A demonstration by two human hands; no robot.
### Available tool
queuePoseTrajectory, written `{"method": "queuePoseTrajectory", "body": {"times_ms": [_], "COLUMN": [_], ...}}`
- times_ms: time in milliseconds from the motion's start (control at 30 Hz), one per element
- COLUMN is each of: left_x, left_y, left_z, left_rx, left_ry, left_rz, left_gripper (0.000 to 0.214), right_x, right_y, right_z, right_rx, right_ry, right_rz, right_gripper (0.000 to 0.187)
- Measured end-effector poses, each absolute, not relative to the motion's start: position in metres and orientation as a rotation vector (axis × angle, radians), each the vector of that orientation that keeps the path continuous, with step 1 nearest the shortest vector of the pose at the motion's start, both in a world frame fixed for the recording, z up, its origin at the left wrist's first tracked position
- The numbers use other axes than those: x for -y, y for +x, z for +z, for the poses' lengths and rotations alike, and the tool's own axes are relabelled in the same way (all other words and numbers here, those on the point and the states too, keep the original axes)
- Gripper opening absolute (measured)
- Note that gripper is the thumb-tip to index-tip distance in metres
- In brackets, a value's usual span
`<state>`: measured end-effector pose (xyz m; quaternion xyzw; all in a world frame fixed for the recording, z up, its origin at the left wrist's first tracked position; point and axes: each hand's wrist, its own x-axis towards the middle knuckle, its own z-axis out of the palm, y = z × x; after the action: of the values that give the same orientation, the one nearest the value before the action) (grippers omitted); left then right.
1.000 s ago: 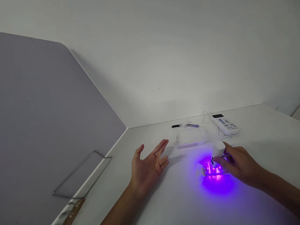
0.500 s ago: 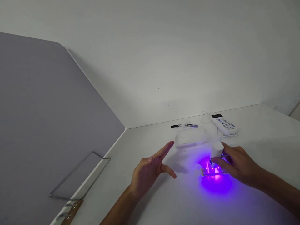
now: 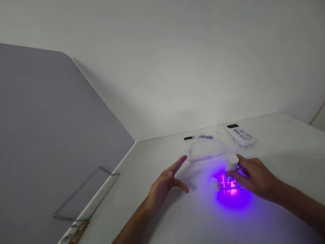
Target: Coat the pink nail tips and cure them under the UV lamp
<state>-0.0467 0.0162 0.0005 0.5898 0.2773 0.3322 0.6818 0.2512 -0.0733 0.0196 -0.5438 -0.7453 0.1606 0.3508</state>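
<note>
At the right, my right hand (image 3: 256, 178) grips a white cylindrical UV lamp (image 3: 232, 163) between thumb and fingers, its light pointing down. Violet-pink glow falls on a small flat piece with a pale end (image 3: 218, 185) beneath the lamp; glare hides most of its detail. Over the table, my left hand (image 3: 165, 184) is raised with its thumb apart from straightened fingers, holding nothing. Its fingertips come close to the near left corner of a clear plastic tray (image 3: 200, 157); whether they touch I cannot tell.
A white power bank (image 3: 241, 135) with a dark display and a cable lies at the back right. Black-handled tweezers (image 3: 188, 138) with white material lie behind the tray. On the left stand a grey panel (image 3: 50, 128) and a metal wire loop (image 3: 103, 200). A white wall (image 3: 165, 67) rises behind.
The view has shifted slightly. My left hand has turned a little, its fingers still extended. My right hand keeps the lit lamp over the small piece.
</note>
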Motion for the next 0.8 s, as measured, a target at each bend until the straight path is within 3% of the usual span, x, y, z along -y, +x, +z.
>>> {"method": "queuePoseTrajectory", "body": {"times_ms": [800], "left_x": [-0.0127], "left_y": [-0.0432], "left_z": [-0.0032], "left_rx": [-0.774], "left_ry": [1.277], "left_rz": [0.814], "left_gripper": [0.047], "right_x": [0.0736], "right_y": [0.2507], "right_z": [0.0185], "right_rx": [1.938], "right_ry": [-1.414], "right_rz": [0.451], "right_gripper": [0.04]}}
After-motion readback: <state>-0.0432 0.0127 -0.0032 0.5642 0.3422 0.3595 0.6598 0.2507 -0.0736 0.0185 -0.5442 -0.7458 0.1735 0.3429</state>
